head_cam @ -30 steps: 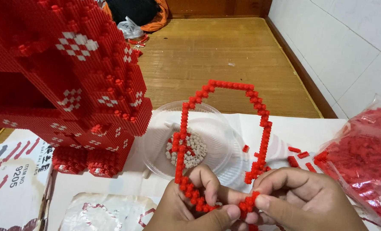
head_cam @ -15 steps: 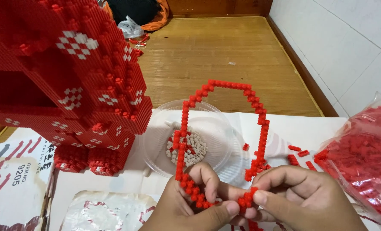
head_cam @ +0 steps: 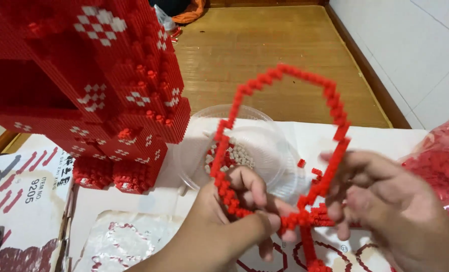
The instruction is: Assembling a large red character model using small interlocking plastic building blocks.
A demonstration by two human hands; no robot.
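At the left edge of the surface (head_cam: 134, 201) stood a tall red block model (head_cam: 83, 85), dotted with small white checker patches and apparently finished in the part that showed, though its top ran out of view. A printed sheet (head_cam: 18, 186) lay beside its foot.

Nearer the middle, the left hand (head_cam: 234, 206) pinched the lower left run of a red block loop (head_cam: 285, 141) between thumb and curled fingers. The loop was a thin, stepped chain of small red blocks, rising in a rough arch above a clear plastic bowl (head_cam: 254, 146) that held a little heap of white and red pieces (head_cam: 229, 156). The arch itself looked closed at the top and down both sides; what seemed left to do was at the bottom, where the two ends met in a thicker cluster between the hands and a short stem hung below.

The right hand (head_cam: 386, 201) was blurred, so its grip could not be told for sure; its fingers seemed to close on the loop's lower right end. A few loose red blocks (head_cam: 310, 168) lay near it, and a clear bag of red blocks (head_cam: 441, 161) sat at the right edge of the surface.
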